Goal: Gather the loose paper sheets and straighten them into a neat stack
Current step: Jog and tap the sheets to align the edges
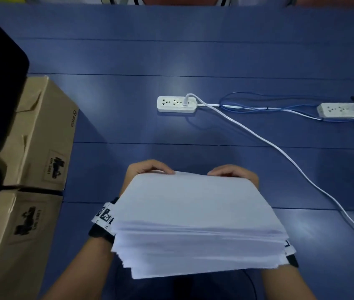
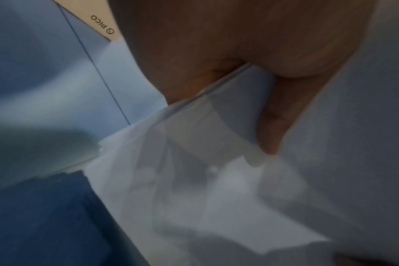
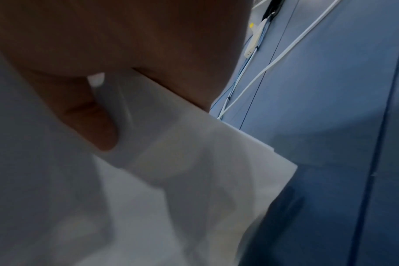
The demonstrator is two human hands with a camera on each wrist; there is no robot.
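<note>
I note stack (image 1: 195, 221) long axis 3-to-9; left hand (image 1: 148, 169), right hand (image 1: 234, 175) pinch far edge at 12, equally near.

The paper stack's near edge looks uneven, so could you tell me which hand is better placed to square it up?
Neither clearly: the left hand and right hand both grip the paper stack's far corners. I'd lean left, since the stepped sheets show at the near-left corner.
</note>
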